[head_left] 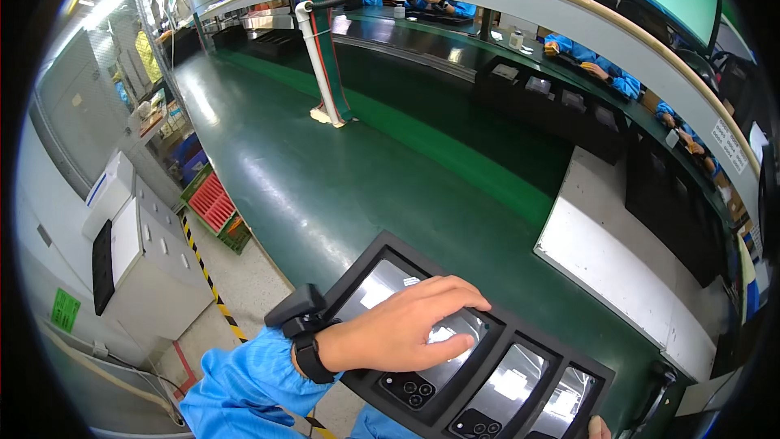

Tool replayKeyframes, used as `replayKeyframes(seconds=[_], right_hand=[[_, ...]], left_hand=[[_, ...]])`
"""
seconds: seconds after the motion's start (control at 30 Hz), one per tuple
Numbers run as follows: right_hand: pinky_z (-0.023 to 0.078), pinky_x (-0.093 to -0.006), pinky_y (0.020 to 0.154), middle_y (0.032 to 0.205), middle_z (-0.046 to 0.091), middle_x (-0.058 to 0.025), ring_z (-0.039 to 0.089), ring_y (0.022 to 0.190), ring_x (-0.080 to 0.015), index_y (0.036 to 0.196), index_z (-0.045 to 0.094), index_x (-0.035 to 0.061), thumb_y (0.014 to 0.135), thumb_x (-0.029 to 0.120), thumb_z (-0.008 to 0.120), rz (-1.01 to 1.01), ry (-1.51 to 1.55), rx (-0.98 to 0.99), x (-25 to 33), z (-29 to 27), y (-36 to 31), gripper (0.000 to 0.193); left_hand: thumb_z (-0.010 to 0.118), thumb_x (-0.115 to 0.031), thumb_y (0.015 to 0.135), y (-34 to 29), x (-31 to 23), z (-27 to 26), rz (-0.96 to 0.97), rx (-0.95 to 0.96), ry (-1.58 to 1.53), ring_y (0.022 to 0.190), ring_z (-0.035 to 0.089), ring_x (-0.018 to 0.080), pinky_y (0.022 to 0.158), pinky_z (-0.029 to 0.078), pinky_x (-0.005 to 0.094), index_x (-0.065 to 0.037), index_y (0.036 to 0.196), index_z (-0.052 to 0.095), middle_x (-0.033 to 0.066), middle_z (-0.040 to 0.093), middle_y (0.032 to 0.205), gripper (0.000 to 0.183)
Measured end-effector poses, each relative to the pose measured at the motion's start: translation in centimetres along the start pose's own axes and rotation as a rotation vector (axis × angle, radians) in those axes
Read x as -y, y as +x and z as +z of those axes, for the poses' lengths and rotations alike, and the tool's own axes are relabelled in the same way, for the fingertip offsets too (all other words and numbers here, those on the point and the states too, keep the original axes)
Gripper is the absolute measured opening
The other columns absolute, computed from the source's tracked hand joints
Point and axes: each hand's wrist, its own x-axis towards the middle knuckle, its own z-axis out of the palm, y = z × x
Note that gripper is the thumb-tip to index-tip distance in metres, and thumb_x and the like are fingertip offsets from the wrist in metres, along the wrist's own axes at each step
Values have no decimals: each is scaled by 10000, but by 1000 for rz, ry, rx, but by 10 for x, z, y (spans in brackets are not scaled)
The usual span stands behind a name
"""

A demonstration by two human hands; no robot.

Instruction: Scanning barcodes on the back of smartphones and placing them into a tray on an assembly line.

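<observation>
A black tray (pixel 500 327) with several slots lies at the front, over the near edge of the green bench. Each slot holds a glossy, phone-shaped piece, and camera lenses show on some. My left hand (pixel 406 327) rests palm down over one phone-shaped piece (pixel 435 372), its fingers stretched toward the far end of the slot and its thumb apart from them. A black wristband carries a small black device (pixel 297 306) on my left wrist. At the tray's right edge only a bit of my right hand (pixel 599 428) shows, holding the tray; its other fingers are hidden.
The green bench (pixel 276 171) runs away from me, with a white pipe and green post (pixel 317 65) standing on it. A white board (pixel 605 236) and black trays (pixel 674 203) lie right. Co-workers' hands (pixel 597 71) show beyond. A white cabinet (pixel 154 260) stands left.
</observation>
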Motion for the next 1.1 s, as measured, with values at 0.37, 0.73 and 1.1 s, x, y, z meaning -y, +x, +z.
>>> replayKeyframes(seconds=[0.37, 0.73, 1.1], right_hand=[[403, -260, 690, 953, 633, -13, 507, 803, -106, 1129, 658, -36, 1082, 376, 528, -70, -113, -2, -7, 0, 2, 435], [481, -282, 780, 1061, 673, -12, 611, 913, -139, 1213, 657, -14, 1070, 406, 536, 191, 191, 85, -4, -8, 20, 460], [371, -347, 1125, 1460, 564, -84, 515, 1312, -230, 1509, 452, 18, 1067, 540, 431, -412, 619, 800, 49, -37, 36, 685]], left_hand=[[696, -142, 902, -95, 35, -25, -274, -593, 496, 1139, 633, 327, 997, 490, 415, -16, 1241, 643, 162, 655, 1253, 366], [663, -267, 988, -134, 81, 14, -507, -900, -44, 926, 686, 163, 837, 539, 333, 19, 1255, 664, 108, 747, 991, 391], [613, -314, 1023, -78, 135, -34, -437, -990, -294, 757, 499, 46, 661, 438, 266, 82, 940, 695, -47, 603, 779, 413]])
